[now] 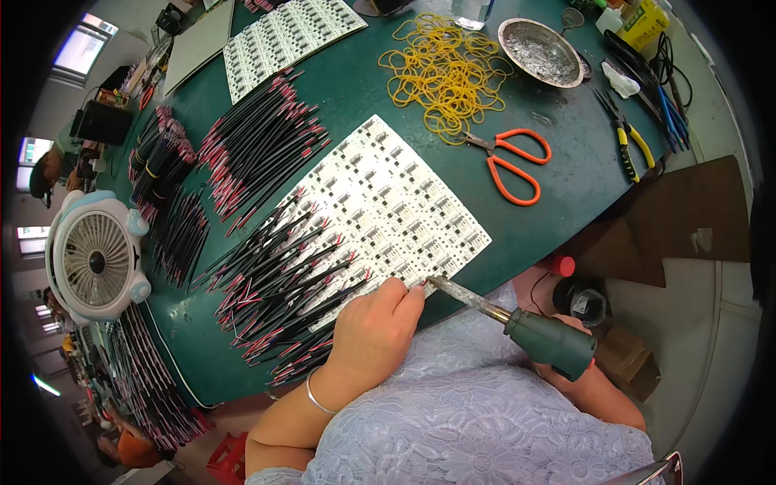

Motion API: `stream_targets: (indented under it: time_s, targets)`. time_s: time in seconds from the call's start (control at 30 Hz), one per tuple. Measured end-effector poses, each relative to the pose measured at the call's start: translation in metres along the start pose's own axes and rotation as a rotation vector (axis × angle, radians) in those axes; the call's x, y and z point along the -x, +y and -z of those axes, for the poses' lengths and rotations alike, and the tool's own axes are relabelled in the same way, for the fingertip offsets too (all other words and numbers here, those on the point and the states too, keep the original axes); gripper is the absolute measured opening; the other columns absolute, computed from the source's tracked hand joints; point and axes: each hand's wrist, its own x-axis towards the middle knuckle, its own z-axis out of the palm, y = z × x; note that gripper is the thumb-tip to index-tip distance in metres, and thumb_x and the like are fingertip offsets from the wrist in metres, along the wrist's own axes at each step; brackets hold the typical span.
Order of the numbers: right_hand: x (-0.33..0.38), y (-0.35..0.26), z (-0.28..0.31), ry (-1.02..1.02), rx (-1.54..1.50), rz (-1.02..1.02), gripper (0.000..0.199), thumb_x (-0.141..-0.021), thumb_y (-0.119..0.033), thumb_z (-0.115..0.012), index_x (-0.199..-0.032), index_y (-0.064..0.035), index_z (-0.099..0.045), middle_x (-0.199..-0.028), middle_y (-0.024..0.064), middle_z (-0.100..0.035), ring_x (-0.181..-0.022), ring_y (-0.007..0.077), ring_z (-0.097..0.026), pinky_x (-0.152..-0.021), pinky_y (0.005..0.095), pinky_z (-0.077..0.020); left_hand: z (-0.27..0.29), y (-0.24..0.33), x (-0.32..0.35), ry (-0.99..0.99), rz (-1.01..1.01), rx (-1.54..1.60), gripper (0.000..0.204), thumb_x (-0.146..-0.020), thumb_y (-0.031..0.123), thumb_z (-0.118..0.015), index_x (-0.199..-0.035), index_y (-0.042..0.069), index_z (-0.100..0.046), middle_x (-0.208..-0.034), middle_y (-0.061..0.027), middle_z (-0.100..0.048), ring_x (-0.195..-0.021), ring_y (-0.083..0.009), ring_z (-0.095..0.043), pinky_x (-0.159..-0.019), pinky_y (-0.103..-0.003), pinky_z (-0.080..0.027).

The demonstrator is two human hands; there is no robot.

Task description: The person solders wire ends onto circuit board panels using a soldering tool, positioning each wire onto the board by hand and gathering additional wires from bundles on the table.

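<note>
A white circuit board sheet lies tilted on the green table, with black wires spread over its left part, their red and white ends on it. My left hand is closed in a pinch at the board's near edge, on what looks like a thin wire mostly hidden by the fingers. From the right, my right hand grips the green handle of a soldering iron. The iron's metal tip is beside my left fingertips, at the board's edge.
Bundled black wires, another board sheet, yellow rubber bands and a metal bowl stand farther back. Orange-handled cutters and yellow-black pliers lie right. A white fan is at left.
</note>
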Motion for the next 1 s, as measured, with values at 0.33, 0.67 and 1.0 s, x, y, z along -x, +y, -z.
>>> stream_targets:
  time_s: [0.33, 0.67, 1.0]
  targets:
    - [0.007, 0.002, 0.003, -0.041, -0.191, -0.057, 0.013, -0.081, -0.006, -0.057, -0.092, 0.0015, -0.059, -0.079, 0.0102, -0.061, -0.067, 0.0162, -0.058, -0.061, 0.0283, -0.0457, 0.002, -0.001, 0.001, -0.026, 0.088, 0.056, 0.014, -0.074, 0.001, -0.065, -0.087, 0.006, -0.066, -0.071, -0.0060, -0.052, -0.055, -0.0238, -0.055, -0.048, -0.034, -0.044]
    - [0.005, -0.002, 0.002, 0.005, -0.277, -0.106, 0.015, -0.078, -0.007, -0.058, -0.091, 0.0014, -0.062, -0.084, 0.0108, -0.061, -0.066, 0.0173, -0.062, -0.056, 0.0281, -0.0503, 0.002, -0.004, -0.002, 0.021, 0.071, 0.114, 0.015, -0.071, -0.001, -0.068, -0.085, 0.006, -0.066, -0.072, -0.0059, -0.056, -0.058, -0.0241, -0.057, -0.051, -0.034, -0.045]
    - [0.003, 0.002, 0.002, -0.019, 0.034, 0.061, 0.010, -0.079, -0.010, -0.060, -0.084, -0.0023, -0.062, -0.078, 0.0086, -0.064, -0.064, 0.0198, -0.061, -0.059, 0.0335, -0.0476, 0.002, -0.004, -0.003, 0.003, 0.051, 0.089, 0.015, -0.071, 0.000, -0.067, -0.084, 0.007, -0.066, -0.072, -0.0045, -0.055, -0.057, -0.0234, -0.056, -0.050, -0.034, -0.044]
